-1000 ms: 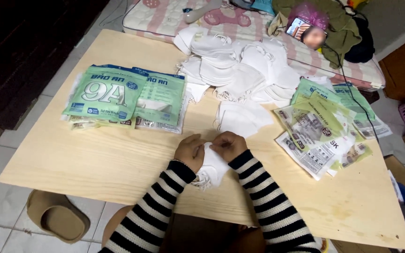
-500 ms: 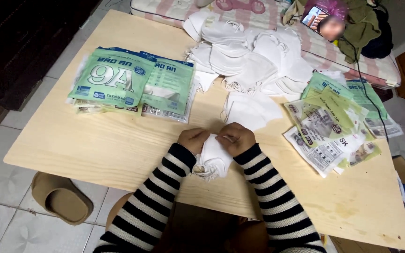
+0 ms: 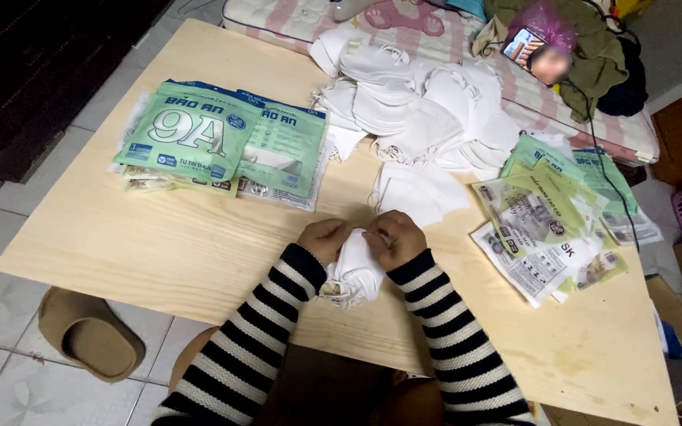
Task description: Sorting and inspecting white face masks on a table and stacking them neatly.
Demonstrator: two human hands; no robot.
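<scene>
Both hands are working at the near edge of the pale wooden counter (image 3: 159, 244): the left hand (image 3: 324, 239) and the right hand (image 3: 395, 237) are closing their grip from either side on one small folded bundle of white fabric face masks (image 3: 354, 272), fingers curled tight around its top while the bundle is hanging down between the striped sleeves. Just beyond the grip one flat white mask (image 3: 416, 193) is lying alone, and farther beyond it a loose heap of white masks (image 3: 412, 102) is piling up, too tangled to count. Beyond and to the left of the grip, two green rectangular plastic packets with blue top bands (image 3: 226, 142) are overlapping. To the right, a fanned stack of green-and-white printed packets (image 3: 550, 221) is spreading out, perhaps five. Down left on the tiled floor one tan slipper (image 3: 88, 335) is sitting.
</scene>
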